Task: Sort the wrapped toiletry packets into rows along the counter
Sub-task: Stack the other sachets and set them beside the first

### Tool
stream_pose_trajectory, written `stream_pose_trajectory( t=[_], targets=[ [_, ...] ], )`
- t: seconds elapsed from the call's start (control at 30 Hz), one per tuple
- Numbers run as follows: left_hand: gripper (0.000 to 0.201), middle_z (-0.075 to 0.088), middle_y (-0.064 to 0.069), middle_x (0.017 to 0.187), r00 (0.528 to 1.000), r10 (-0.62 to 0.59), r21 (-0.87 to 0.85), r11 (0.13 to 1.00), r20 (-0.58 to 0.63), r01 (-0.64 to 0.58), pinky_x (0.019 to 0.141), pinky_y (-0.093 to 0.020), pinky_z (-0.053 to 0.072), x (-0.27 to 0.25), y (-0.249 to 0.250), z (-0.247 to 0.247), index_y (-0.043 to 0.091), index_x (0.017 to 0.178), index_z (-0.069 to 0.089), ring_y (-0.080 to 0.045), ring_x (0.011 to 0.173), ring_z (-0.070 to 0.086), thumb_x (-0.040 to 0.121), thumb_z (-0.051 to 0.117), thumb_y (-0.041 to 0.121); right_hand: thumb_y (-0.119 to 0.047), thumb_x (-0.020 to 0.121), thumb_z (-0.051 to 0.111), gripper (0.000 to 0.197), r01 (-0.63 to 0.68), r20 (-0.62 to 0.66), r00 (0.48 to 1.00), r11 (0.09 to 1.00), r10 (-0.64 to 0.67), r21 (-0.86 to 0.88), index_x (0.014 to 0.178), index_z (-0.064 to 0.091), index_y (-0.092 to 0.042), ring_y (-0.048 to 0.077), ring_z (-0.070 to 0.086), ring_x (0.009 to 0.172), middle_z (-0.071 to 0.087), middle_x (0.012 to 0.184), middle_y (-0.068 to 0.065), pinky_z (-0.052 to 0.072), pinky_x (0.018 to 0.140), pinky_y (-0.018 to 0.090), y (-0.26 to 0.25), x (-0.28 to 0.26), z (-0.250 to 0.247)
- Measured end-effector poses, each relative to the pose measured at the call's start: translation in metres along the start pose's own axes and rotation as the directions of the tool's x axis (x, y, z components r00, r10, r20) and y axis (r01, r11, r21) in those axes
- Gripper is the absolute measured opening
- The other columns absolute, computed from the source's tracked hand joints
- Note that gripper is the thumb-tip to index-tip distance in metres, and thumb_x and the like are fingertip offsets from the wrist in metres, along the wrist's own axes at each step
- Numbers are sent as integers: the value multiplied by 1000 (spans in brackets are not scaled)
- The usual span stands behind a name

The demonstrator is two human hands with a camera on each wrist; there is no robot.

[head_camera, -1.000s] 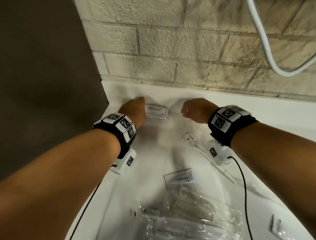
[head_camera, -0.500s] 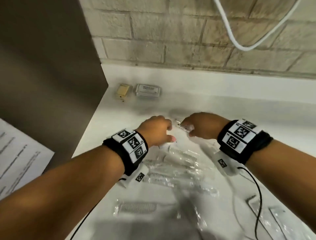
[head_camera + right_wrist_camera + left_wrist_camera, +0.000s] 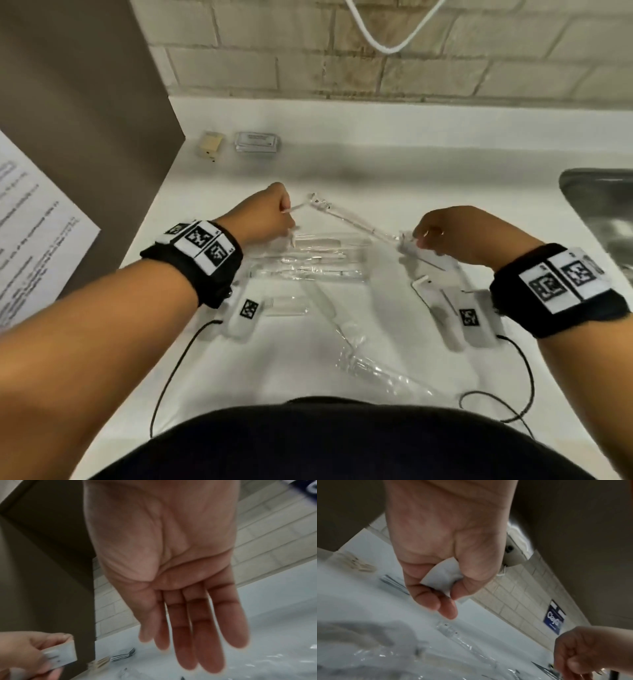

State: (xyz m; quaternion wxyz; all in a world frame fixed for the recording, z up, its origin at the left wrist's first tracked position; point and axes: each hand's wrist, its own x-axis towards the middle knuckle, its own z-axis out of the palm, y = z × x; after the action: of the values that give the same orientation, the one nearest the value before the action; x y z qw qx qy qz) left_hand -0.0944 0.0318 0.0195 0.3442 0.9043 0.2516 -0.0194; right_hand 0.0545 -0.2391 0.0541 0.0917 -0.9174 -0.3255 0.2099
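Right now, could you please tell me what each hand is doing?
Left hand: pinching a white packet.
Right hand: open, fingers straight, holding nothing.

A blue wall sign point(image 3: 554, 619) reads roughly "Cleyfa"; the printed paper point(image 3: 30, 240) is too blurred to read.

Clear wrapped packets point(image 3: 308, 260) crowd the counter point(image 3: 428, 164) between both wrists. Bare counter lies behind them, up to two small packets point(image 3: 257, 142) by the brick wall point(image 3: 342, 68). A brown panel point(image 3: 85, 102) closes the left side; a sink point(image 3: 603, 205) opens at right.
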Motion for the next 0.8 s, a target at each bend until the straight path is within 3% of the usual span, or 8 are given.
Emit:
stream_pose_trajectory(
  t=[0.1, 0.2, 0.27, 0.33, 0.57, 0.67, 0.73, 0.8],
  targets=[
    [13, 63, 7, 93, 998, 60, 90, 994, 16, -61, 68, -32, 46, -23, 11, 12, 27, 104, 49, -14, 82, 60, 92, 52, 26, -20, 88, 57, 14, -156, 101, 982, 987, 158, -30, 85, 69, -13, 21, 69, 71, 72, 81, 3, 52, 65, 29, 16, -33, 6],
    [13, 60, 7, 83, 989, 146, 145, 979, -9, -143, 70, -33, 44, -46, 25, 31, 25, 87, 56, -14, 77, 57, 89, 56, 38, -43, 80, 66, 34, -196, 172, 958, 963, 228, -183, 88, 69, -9, 21, 66, 76, 72, 85, 6, 51, 66, 29, 21, -45, 29],
    [20, 57, 6, 75, 982, 186, 136, 973, 22, -187, 66, -32, 42, -58, 36, 47, 22, 78, 52, -14, 71, 53, 88, 58, 38, -56, 72, 68, 51, -217, 102, 964, 948, 246, -234, 99, 62, -13, 22, 62, 89, 67, 99, 4, 51, 74, 32, 23, -42, 50],
    [22, 55, 5, 72, 975, 218, 118, 968, 30, -220, 61, -30, 39, -64, 47, 61, 21, 77, 50, -13, 67, 50, 88, 58, 38, -54, 71, 71, 60, -229, 40, 969, 951, 242, -208, 112, 55, -13, 25, 60, 99, 61, 110, 4, 49, 77, 33, 25, -34, 65],
    [19, 61, 3, 79, 973, 228, 15, 973, 29, -228, 63, -31, 41, -59, 92, 97, 23, 91, 53, -17, 73, 57, 88, 58, 40, -33, 80, 71, 34, -87, 66, 993, 981, 100, -173, 104, 60, -11, 24, 60, 102, 63, 108, 5, 44, 77, 26, 26, -20, 61],
    [32, 55, 9, 82, 987, 154, -157, 975, -43, -159, 62, -28, 41, -49, 113, 103, 24, 102, 52, -11, 73, 57, 86, 59, 51, -18, 81, 72, 13, -75, -96, 990, 971, 99, 229, 83, 60, -14, 22, 62, 81, 65, 88, 5, 48, 73, 29, 29, -24, 32],
    [37, 57, 8, 86, 992, 121, -321, 939, -38, -127, 59, -25, 42, -43, 129, 107, 21, 101, 53, -9, 74, 58, 85, 60, 54, -6, 81, 71, 18, -3, -158, 978, 772, 133, 636, 75, 56, -15, 18, 55, 61, 61, 72, 4, 47, 60, 29, 33, -34, 13],
    [29, 56, 9, 78, 988, 151, -436, 891, 16, -129, 56, -23, 38, -38, 144, 113, 22, 90, 55, -8, 66, 54, 87, 61, 50, 3, 84, 64, 18, 89, -166, 982, 556, 91, 827, 78, 57, -12, 17, 53, 55, 58, 67, 5, 47, 55, 28, 37, -46, 3]
  ],
)
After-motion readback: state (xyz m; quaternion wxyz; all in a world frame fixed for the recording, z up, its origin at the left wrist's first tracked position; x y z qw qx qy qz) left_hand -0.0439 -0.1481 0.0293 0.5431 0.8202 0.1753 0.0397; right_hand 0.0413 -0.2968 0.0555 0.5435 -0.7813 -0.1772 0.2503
